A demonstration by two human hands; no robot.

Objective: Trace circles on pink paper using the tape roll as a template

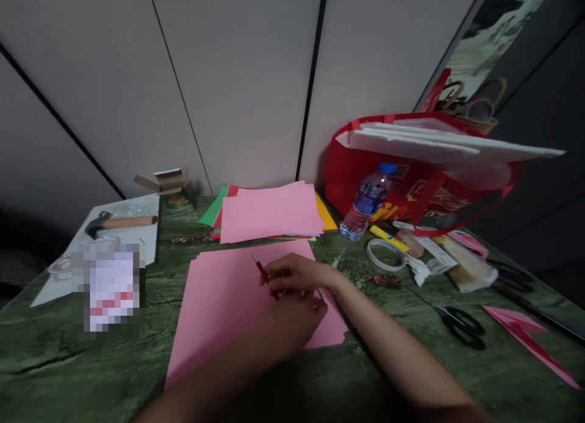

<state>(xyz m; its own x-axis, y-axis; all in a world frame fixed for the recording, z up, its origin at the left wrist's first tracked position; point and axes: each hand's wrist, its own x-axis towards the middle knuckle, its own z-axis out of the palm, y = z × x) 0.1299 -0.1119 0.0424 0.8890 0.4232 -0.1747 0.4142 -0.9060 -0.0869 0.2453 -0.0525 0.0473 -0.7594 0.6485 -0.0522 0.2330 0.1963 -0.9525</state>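
Note:
My right hand is closed around a red pencil, whose pale end points up and to the left. The pencil's lower end is hidden by the fingers. Crossing just below it, my left hand rests over pink paper with its fingers curled. A small greyish curved edge shows by those fingers, too little to name. Beneath both hands the pink sheets lie flat, slightly fanned at the corners.
Behind lie stacked coloured sheets. On the right are a water bottle, a red bag, a tape roll, a yellow glue stick and black scissors. A hammer lies at left, near an opened small box.

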